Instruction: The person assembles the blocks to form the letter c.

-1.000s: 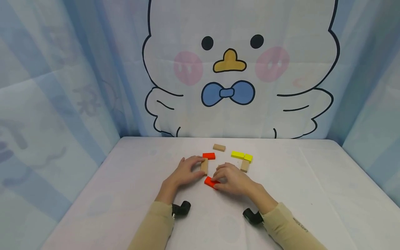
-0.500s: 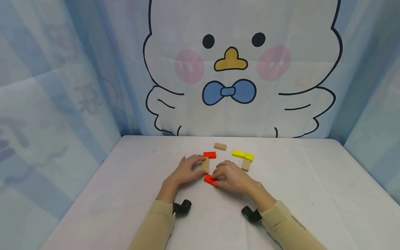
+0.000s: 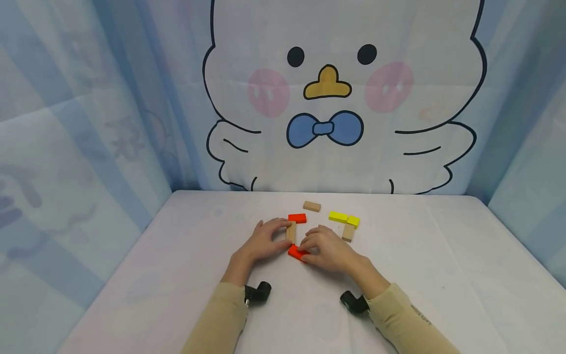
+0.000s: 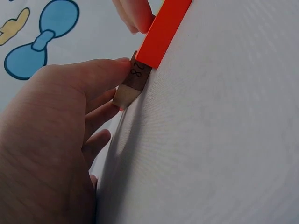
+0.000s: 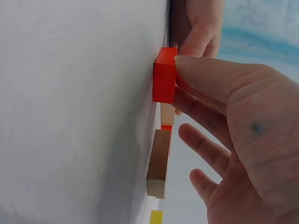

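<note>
My left hand (image 3: 264, 241) holds a plain wooden block (image 3: 290, 233) between thumb and fingers. Its end, marked with dark digits (image 4: 136, 70), shows in the left wrist view. The right hand (image 3: 328, 250) pinches a red block (image 5: 164, 77) between thumb and fingertips and partly covers it in the head view. One end of this red block meets the near end of the wooden block. At the wooden block's far end lies a second red block (image 3: 297, 218). All of them lie low on the white tabletop.
Right of the hands, two yellow blocks (image 3: 338, 217) lie end to end, with a wooden block (image 3: 348, 232) below them. Another wooden block (image 3: 312, 206) lies farther back. In the right wrist view a wooden block (image 5: 159, 161) sits beside the right fingers. A printed curtain (image 3: 327, 162) stands behind the table.
The right hand has shifted the red block slightly left, closer against the wooden block's near end. The left hand keeps its hold. The head view has tilted slightly.
</note>
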Motion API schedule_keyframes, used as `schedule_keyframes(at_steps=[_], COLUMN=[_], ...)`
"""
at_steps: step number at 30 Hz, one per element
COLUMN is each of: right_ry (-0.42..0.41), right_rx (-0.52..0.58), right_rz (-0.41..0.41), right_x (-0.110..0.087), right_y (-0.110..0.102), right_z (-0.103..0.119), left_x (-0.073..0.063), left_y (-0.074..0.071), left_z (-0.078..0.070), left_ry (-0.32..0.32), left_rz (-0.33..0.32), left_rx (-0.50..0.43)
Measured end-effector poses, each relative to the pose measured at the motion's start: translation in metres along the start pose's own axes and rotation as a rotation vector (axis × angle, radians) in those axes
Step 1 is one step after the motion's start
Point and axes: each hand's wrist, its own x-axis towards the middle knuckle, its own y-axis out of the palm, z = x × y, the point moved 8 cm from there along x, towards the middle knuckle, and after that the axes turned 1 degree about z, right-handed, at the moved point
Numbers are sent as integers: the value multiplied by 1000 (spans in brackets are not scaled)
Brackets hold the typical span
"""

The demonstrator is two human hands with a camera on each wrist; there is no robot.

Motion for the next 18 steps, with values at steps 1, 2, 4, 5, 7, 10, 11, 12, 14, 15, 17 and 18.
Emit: schedule_keyframes(at_steps=[1,2,4,5,7,10,11,12,14,15,17,18], right_ry=[-2,-1,3,7,13,17,17,18,18,18,20,21], right_rx=[-1,-1,2,4,5,4,2,1,-1,-1,-4,-5], right_rz=[-1,-1,3,5,10,15,15,16,15,15,14,14], right_x=[0,0,-1,-1,-1,-1,-1,-1,-1,-1,-1,-1], right_y=[0,0,0,0,0,0,0,0,0,0,0,0], right_z=[0,0,0,-1,-1,0,0,0,0,0,0,0], left_x=[0,0,0,0,0,0,0,0,0,0,0,0], left_y=[0,0,0,0,-1,0,0,0,0,0,0,0], left_z=[0,-1,-1,-1,-1,-1,-1,-1,-1,-1,-1,-1], left_ry=[2,3,5,5,6,4,3,3,-1,-1,-3,-4], left_rz=[0,1,0,0,-3,-5,-5,-5,-5,-5,-5,-4], left_rx=[2,-1,-4,-5,-7,-5,-5,-3,0,2,1,3])
